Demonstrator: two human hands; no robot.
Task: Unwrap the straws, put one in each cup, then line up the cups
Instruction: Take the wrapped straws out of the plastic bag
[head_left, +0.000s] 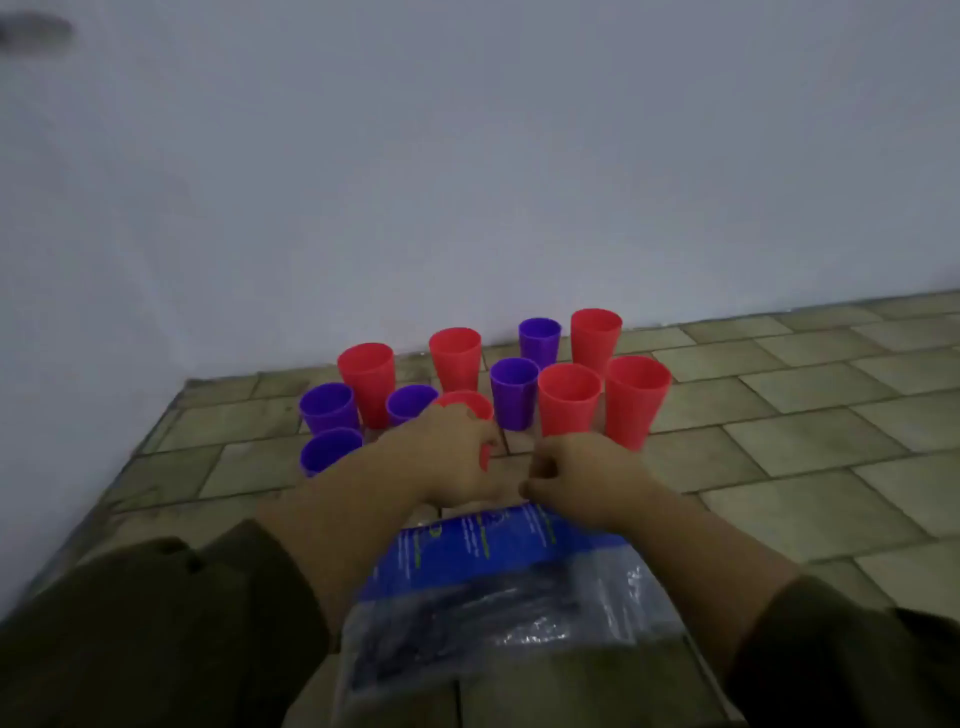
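Red cup (467, 401) gripped by left hand (447, 452), half hidden; right hand (582, 478) curled, grip unclear; plastic bag (493, 582) beneath.

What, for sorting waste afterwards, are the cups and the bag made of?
Red cups and purple cups: probably rigid plastic, matte; uniform opaque colour, thin rims. Bag: thin clear plastic film, glossy; wrinkles and glints, blue printed panel.

Plain pale wall (467, 156) filling the top half, dark blurred smudge (34, 28) up in its left corner, dim flat light, beige rectangular floor tiles (779, 441) below, dark grout lines
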